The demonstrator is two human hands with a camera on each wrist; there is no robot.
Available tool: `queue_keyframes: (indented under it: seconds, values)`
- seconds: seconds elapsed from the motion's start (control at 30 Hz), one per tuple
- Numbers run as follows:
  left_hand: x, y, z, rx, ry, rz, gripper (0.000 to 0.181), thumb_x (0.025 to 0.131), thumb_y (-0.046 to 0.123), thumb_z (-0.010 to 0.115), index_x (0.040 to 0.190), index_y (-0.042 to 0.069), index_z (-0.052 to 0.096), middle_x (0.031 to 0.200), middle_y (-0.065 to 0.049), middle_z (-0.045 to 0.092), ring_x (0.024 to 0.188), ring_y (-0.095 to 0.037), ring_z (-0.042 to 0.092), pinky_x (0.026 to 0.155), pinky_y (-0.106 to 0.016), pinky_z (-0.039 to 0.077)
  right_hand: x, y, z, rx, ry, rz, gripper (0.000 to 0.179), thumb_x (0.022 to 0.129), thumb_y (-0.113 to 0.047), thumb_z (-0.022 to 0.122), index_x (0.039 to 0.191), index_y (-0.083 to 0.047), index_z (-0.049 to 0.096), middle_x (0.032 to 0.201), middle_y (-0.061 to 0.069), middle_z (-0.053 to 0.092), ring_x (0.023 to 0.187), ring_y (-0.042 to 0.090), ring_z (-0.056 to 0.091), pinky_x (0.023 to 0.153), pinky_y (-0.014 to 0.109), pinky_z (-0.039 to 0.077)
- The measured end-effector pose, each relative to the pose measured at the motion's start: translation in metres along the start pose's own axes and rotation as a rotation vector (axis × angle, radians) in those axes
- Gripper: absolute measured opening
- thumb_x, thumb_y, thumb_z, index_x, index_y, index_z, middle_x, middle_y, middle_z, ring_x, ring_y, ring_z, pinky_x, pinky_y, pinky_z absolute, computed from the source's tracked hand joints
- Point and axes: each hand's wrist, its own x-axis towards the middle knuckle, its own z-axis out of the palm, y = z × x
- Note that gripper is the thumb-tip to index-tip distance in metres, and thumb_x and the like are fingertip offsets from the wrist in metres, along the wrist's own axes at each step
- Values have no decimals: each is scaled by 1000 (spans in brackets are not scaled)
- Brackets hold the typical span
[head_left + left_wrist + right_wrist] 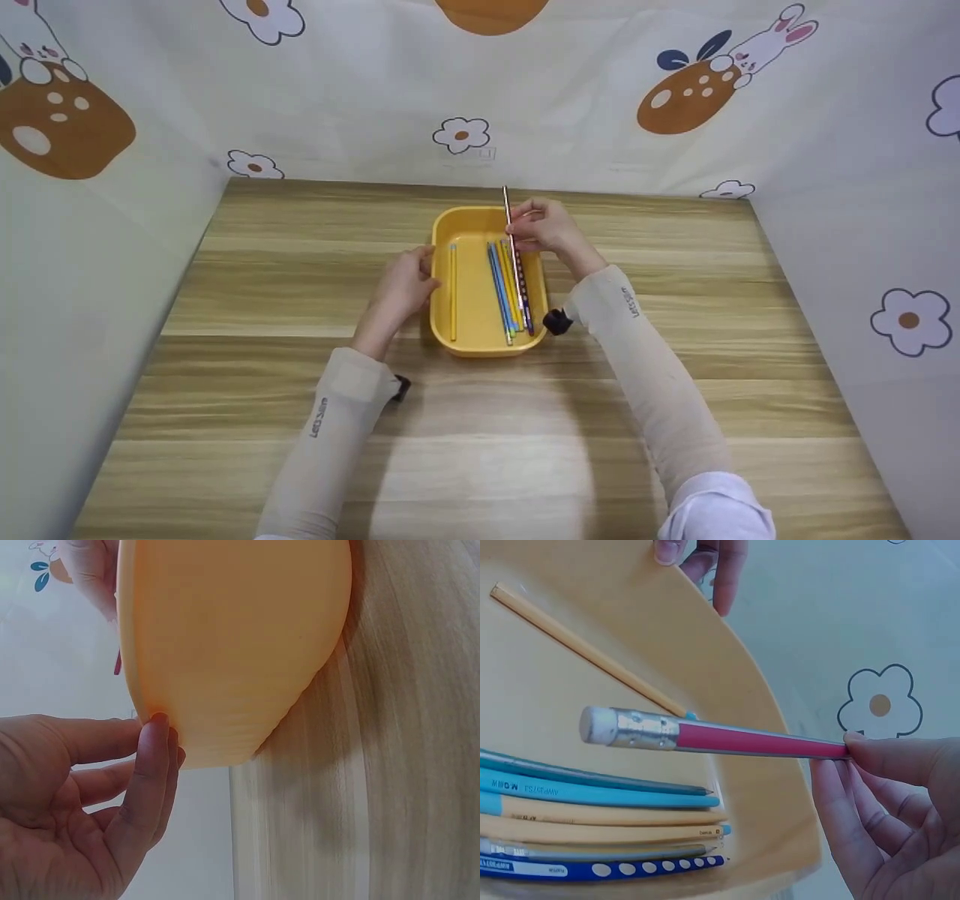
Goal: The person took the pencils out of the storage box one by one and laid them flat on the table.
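My left hand (403,285) pinches the left rim of a yellow plastic tray (472,300), thumb inside and fingers outside. Between thumb and fingertips of my right hand (550,226) is a red pencil with silver stripes (757,742), held over the right part of the tray, its white eraser end pointing inward in the right wrist view. Several pencils lie side by side along the tray's right side: blue pencils (592,789), yellow pencils (615,829) and a dark blue pencil with pale oval dots (577,868). One yellow pencil (453,292) lies alone by the left wall.
The tray stands on a wood-grain table (300,300). Behind it and at both sides hang pale cloth walls (562,97) printed with flowers, rabbits and orange shapes. Both wrists wear a small black camera (557,322).
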Motion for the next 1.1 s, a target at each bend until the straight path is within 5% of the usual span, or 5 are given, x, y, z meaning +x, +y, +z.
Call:
queue_keyframes:
  seconds: [1.1]
  values:
    - [0, 0, 0, 47, 4, 14, 56, 86, 5, 65, 138, 1, 45, 105, -15, 60, 92, -23, 60, 77, -32, 51, -8, 10, -48, 82, 94, 57, 25, 83, 1, 67, 106, -2, 56, 81, 3, 64, 65, 12, 64, 66, 28, 58]
